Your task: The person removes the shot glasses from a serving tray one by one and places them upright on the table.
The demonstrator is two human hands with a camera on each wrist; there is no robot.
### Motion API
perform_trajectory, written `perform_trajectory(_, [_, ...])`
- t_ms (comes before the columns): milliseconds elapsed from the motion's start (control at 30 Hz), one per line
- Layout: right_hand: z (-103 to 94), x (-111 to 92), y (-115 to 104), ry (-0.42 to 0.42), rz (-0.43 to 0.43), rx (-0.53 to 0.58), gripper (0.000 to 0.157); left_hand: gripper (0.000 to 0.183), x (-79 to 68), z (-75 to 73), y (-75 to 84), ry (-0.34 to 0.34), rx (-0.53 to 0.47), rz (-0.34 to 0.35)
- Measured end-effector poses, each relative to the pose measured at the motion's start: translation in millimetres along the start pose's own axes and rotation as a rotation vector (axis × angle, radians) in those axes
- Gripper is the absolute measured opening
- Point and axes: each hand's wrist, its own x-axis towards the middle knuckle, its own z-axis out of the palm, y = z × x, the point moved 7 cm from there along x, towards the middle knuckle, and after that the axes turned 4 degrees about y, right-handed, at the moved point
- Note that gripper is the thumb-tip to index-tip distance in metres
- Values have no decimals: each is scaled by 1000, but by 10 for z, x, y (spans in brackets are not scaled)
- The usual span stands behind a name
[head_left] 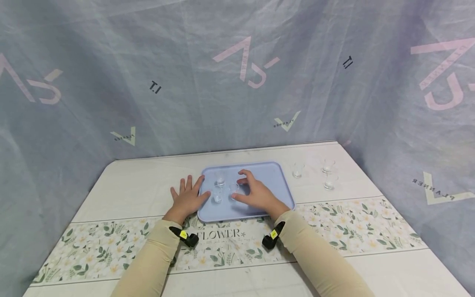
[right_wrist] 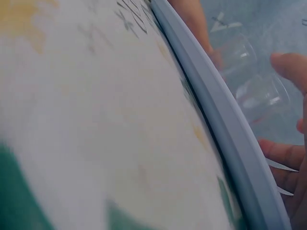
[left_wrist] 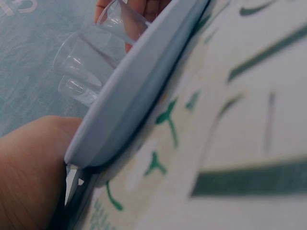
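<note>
A light blue tray (head_left: 241, 211) lies on the table with three small clear glasses on it. My left hand (head_left: 186, 201) rests spread at the tray's left edge, its thumb close to the front-left glass (head_left: 217, 195). Behind that one stands another glass (head_left: 220, 180). Over the tray, my right hand (head_left: 257, 194) holds its thumb and fingers apart around the third glass (head_left: 233, 189). A gap shows between the right thumb (right_wrist: 290, 67) and the nearest glass (right_wrist: 264, 98) in the right wrist view. The tray's raised rim (left_wrist: 124, 91) hides the glass bases in the left wrist view.
Right of the tray, on the white tablecloth (head_left: 148, 181), stand three more clear glasses: one nearer the tray (head_left: 297, 171), a back one (head_left: 328, 167) and a front one (head_left: 328, 183). A floral band (head_left: 356, 227) crosses the cloth. Grey-blue curtains (head_left: 208, 103) enclose the table.
</note>
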Motion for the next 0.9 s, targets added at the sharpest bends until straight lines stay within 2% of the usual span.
perform_trajectory(200, [86,-6,-61,-4,-10,-17,72,79,11,13,-18,-5,4,-10])
perform_trajectory(333, [104,-12,-76,10,-30,-66,65,79,8,8,-11,-1,3,-7])
perform_trajectory(533, [107,-16,-188,63,-189,-189,46,78,2,-13,2,8,-9,-1])
perform_trajectory(633, [113,-25,-213,83,-233,-240,41,78,-8,-18,15,8,-24,5])
perform_trajectory(900, [55,-41,-195,109,-228,-269,42,78,-3,-15,15,4,-20,8])
